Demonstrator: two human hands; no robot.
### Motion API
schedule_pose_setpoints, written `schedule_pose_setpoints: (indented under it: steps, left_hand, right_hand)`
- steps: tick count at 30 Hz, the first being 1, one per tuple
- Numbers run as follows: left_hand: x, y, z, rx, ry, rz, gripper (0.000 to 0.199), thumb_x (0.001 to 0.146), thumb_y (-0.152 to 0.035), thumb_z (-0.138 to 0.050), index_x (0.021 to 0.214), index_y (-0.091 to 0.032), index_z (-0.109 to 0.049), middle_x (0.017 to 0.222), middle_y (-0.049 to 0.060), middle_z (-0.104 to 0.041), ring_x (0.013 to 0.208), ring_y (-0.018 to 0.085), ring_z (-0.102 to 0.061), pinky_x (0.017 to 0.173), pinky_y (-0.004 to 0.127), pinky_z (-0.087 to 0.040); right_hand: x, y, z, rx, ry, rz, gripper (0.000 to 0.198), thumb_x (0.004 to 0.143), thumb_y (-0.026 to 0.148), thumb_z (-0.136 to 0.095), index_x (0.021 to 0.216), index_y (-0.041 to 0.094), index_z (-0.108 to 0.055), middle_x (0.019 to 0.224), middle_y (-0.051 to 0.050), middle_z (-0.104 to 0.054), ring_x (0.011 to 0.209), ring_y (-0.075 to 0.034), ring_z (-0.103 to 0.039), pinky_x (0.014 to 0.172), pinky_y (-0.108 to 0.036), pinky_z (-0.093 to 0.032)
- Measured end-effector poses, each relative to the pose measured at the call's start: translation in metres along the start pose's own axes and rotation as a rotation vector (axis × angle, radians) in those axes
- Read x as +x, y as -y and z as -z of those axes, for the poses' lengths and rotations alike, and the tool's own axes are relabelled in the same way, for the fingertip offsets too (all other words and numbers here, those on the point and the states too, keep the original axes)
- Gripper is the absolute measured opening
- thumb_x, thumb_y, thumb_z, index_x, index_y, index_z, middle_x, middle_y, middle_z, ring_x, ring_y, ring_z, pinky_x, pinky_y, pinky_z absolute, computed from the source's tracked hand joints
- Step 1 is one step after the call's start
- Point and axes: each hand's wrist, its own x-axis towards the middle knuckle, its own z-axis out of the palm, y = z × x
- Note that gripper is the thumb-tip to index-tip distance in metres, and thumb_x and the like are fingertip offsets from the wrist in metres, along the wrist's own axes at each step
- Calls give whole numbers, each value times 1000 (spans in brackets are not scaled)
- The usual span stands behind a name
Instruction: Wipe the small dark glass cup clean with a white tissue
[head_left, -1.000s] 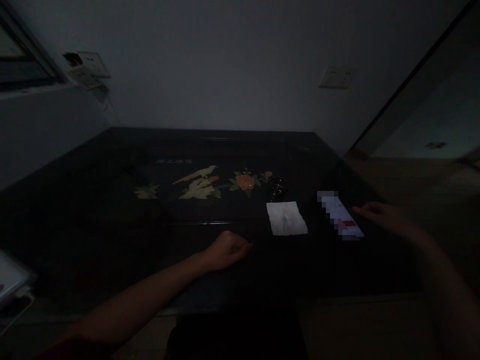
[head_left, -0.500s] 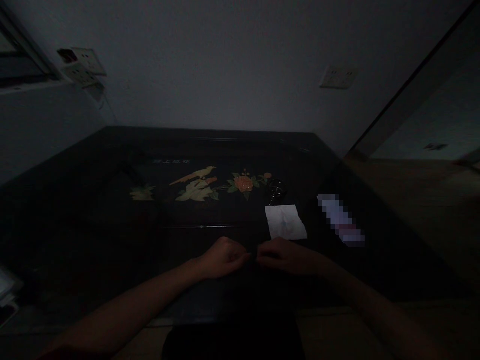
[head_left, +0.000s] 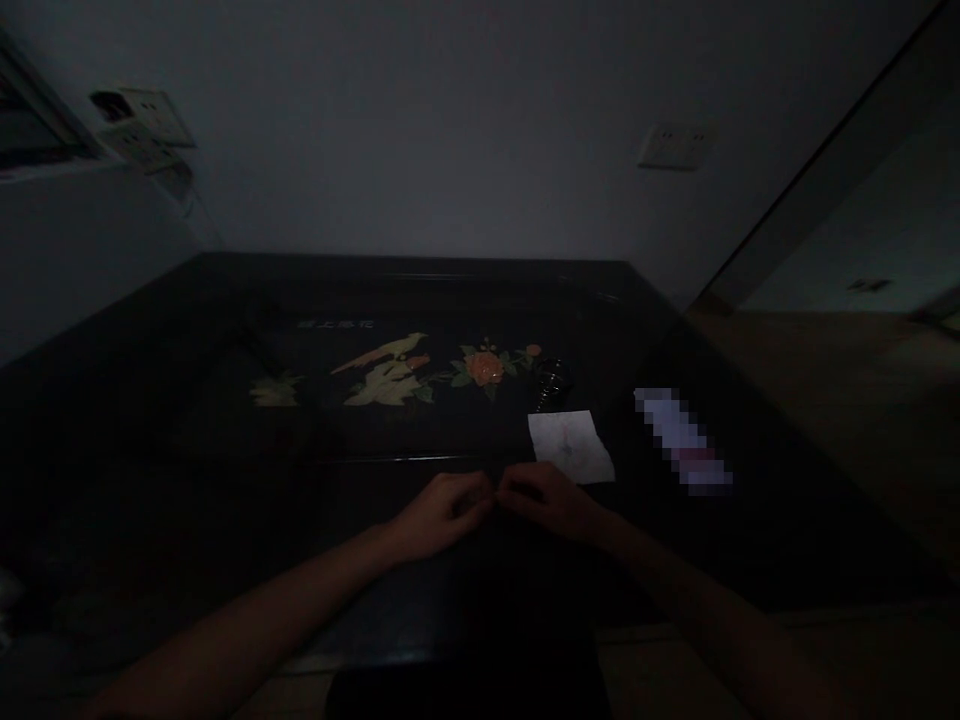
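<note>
My forearms slant inward over the near edge of the bench, bringing left hand and right hand almost together. My fingers curl inward; whether they pinch anything, I can't tell. Just beyond my right hand lies the white paper, squarish, its sides leaning leftward as they recede. To its right, a blurred pale strip points lengthwise away and left. Behind the paper sits a dark, coiled-looking object.
</note>
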Motion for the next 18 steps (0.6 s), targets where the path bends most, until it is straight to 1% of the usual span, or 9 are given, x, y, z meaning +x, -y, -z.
schedule_pose_setpoints:
  steps: [4, 8, 12, 18]
  left_hand:
    - [1, 1, 0, -30, -8, 9, 21, 91, -32, -46, 87, -15, -57, 68, -3, -52, 61, 10, -47, 58, 20, -36]
    - [3, 2, 0, -24, -18, 11, 19, 91, -29, -45, 91, -15, -58, 72, -2, -56, 64, 11, -51, 61, 21, -39]
    - [3, 2, 1, 14, -32, 17, 19, 92, -28, -44, 93, -16, -59, 78, 0, -61, 69, 12, -54, 65, 22, -41]
    - [3, -1, 1, 30, -40, 34, 19, 93, -27, -44, 93, -16, -60, 81, 1, -64, 71, 12, -55, 67, 22, -42]
  right_hand:
    - [-1, -3, 3, -98, -46, 25, 41, 92, 51, -44, 75, 18, -60, 68, 0, -60, 64, -14, -53, 61, -26, -38]
    - [-1, -9, 9, -228, -104, 29, 38, 94, 47, -43, 75, 19, -59, 71, -2, -61, 66, -15, -54, 63, -27, -37]
    - [-1, -13, 19, -327, -168, -16, 34, 95, 42, -43, 75, 19, -57, 73, -2, -61, 68, -16, -55, 63, -27, -36]
    - [-1, -17, 35, -493, -235, -103, 32, 95, 38, -43, 69, 20, -52, 68, -1, -58, 64, -15, -52, 61, -27, -31]
